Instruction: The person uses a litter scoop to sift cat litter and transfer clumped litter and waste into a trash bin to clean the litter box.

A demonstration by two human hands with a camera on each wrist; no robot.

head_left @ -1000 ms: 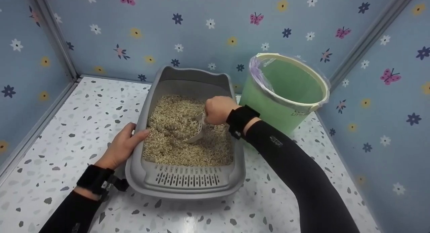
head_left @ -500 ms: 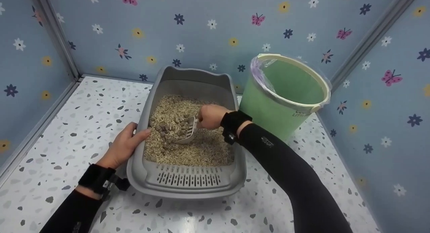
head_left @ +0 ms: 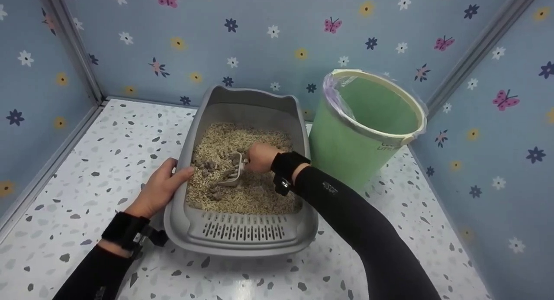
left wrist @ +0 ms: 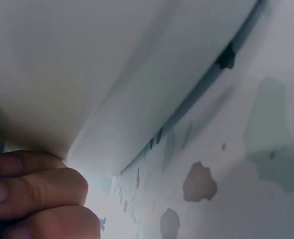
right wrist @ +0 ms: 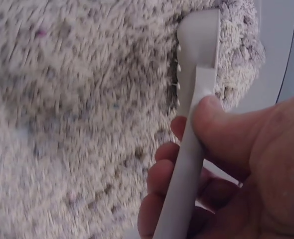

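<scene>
A grey litter box (head_left: 251, 250) stands on the floor, filled with pale pellet litter (head_left: 259, 196) and several darker clumps (head_left: 207, 166). My right hand (head_left: 261, 158) grips the handle of a slotted litter scoop (head_left: 236, 179), whose head sits in the litter left of the hand. In the right wrist view the thumb lies along the scoop's handle (right wrist: 179, 189) and the fingers wrap beneath it. My left hand (head_left: 158, 187) holds the box's left rim, thumb over the edge. The left wrist view shows its curled fingers (left wrist: 42, 191) against the outer wall.
Close to the box's right side stands a green bin (head_left: 346, 148) with a thin plastic liner (head_left: 335, 94) over its rim. Blue flowered panels (head_left: 268, 36) wall in the back and both sides. The floor (head_left: 108, 161) is white with grey speckles.
My right hand and the scoop have moved left and slightly nearer through the litter. More dark clumps show on the left side. The left hand stays on the rim.
</scene>
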